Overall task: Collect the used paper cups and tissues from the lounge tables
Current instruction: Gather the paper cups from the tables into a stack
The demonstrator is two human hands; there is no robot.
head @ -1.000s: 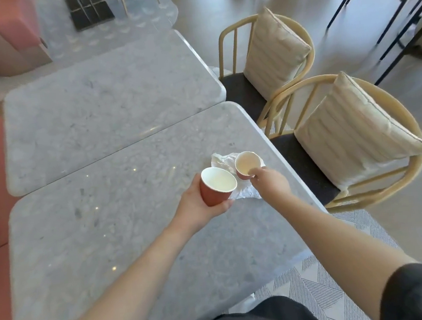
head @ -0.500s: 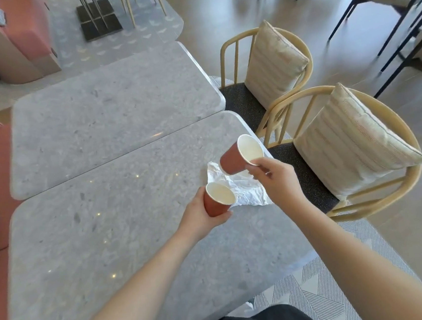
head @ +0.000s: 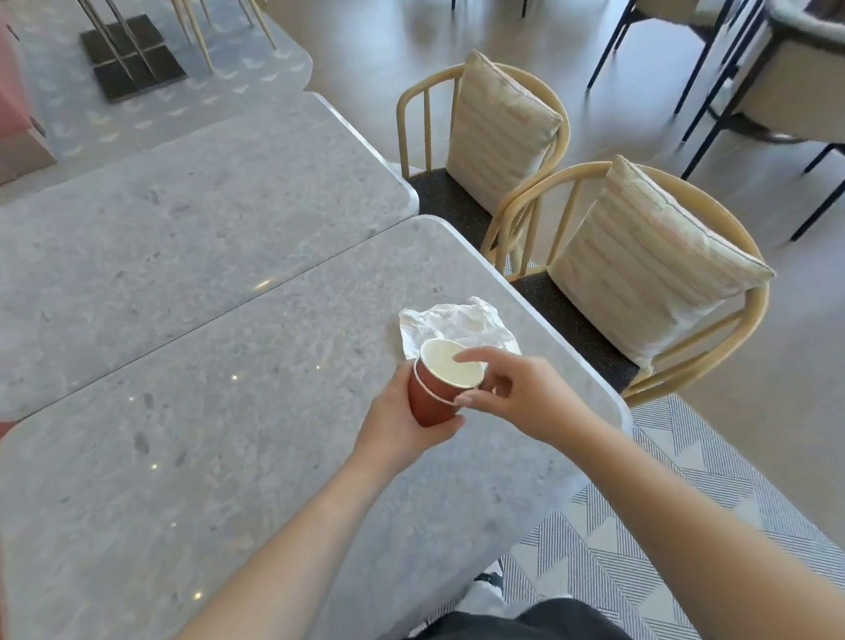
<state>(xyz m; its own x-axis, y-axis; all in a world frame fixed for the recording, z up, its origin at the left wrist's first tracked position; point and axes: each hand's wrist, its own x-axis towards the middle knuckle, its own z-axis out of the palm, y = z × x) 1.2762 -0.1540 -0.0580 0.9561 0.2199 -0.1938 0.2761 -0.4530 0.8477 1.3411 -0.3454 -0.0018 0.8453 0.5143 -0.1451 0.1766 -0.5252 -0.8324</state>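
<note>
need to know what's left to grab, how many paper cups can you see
2, nested one inside the other: the outer cup gripped by the left hand, the inner cup pinched at the rim by the right hand. None elsewhere on either table.

Paper cups (head: pixel 440 387): two, nested one inside the other, double rim visible. Tissue (head: pixel 454 324): one, crumpled, white. Desks (head: pixel 226 442): two grey stone tops, side by side. Cane chairs (head: pixel 627 269): two, each with one striped cushion (head: pixel 657 256), so two cushions. Hands: two, left hand (head: pixel 399 425) and right hand (head: pixel 515 393). Dark-legged chairs at far right: count unclear.
</note>
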